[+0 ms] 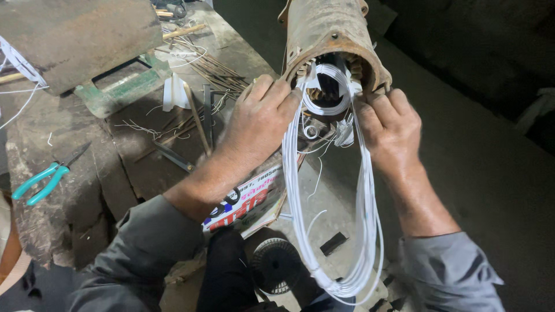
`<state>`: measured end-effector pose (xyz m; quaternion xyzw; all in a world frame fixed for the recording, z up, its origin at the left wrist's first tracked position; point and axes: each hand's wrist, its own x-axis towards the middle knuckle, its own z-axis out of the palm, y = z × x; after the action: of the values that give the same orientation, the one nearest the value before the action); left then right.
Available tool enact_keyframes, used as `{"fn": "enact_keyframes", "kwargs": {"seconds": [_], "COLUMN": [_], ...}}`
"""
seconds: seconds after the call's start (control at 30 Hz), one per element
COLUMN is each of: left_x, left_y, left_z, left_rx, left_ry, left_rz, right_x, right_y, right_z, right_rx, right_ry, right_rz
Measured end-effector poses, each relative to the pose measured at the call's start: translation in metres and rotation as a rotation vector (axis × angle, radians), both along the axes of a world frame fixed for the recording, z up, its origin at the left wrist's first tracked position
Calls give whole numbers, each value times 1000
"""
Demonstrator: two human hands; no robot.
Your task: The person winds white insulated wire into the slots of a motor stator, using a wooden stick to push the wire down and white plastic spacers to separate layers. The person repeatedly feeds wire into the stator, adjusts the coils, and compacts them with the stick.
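A rusty cylindrical motor housing [329, 34] lies with its open end toward me, its stator slots showing. A long loop of white wire coil [367, 231] hangs from that opening down to my lap. My left hand [260, 124] presses the wire strands at the left rim of the opening. Against the right rim my right hand [390, 124] grips the other side of the coil. Both hands have fingers curled onto the white strands.
A worn workbench [69, 173] holds teal-handled pliers [40, 182], thin wooden sticks [199, 118], wire scraps and a green-based heavy block [81, 34]. A printed card [254, 199] lies under my left forearm. A dark round fan part [277, 263] sits on the floor.
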<state>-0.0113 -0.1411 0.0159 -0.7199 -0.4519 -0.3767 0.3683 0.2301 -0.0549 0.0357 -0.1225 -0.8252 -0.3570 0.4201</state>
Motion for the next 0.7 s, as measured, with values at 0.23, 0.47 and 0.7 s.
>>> {"fn": "enact_keyframes", "kwargs": {"seconds": [0.23,0.47,0.7], "left_x": [-1,-10,-2], "left_y": [4,9,10], "left_z": [4,14,8], "left_rx": [10,87,88], "left_ry": [55,312,198], "left_rz": [45,-4,36], "right_x": [3,6,0], "right_y": [1,7,4], "right_z": [13,23,13], "right_rx": [60,155,66], "right_ry": [-148,-261,-134], "right_rz": [-41,-119,-141]}}
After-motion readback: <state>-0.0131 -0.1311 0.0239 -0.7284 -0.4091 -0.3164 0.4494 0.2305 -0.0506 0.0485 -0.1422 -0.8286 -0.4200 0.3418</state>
